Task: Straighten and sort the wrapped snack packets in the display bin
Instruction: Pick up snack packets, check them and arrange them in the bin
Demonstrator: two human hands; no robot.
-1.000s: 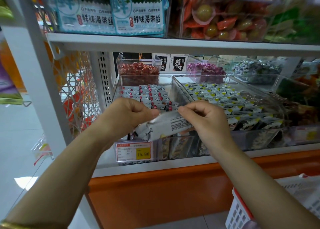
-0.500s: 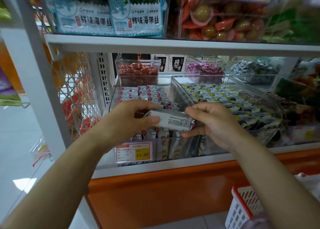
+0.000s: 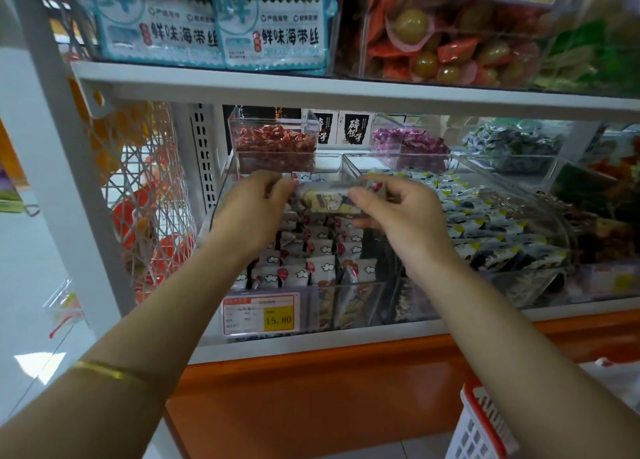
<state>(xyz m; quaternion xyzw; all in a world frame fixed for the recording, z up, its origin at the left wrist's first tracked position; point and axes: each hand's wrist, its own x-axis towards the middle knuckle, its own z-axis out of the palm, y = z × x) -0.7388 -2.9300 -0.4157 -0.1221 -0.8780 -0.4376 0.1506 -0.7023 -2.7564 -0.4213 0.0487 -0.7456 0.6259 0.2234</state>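
A clear display bin [image 3: 346,295] on the middle shelf holds several rows of small white snack packets [image 3: 311,250] with red dots and cloud prints. Over the far part of this bin I hold one white wrapped packet [image 3: 329,198] lengthwise. My left hand [image 3: 252,209] pinches its left end and my right hand [image 3: 398,212] pinches its right end. My hands hide the rows under the packet.
A second clear bin [image 3: 540,282] of white-and-yellow packets stands to the right. Smaller bins of red candy [image 3: 273,143] and purple candy [image 3: 412,143] sit behind. A yellow price tag [image 3: 263,314] fronts the bin. A red-rimmed white basket [image 3: 481,424] stands low right, a wire rack [image 3: 149,195] at left.
Both hands have carried the packet up and away from the bin's front toward its far part. The packet was turned from tilted to level along the way.
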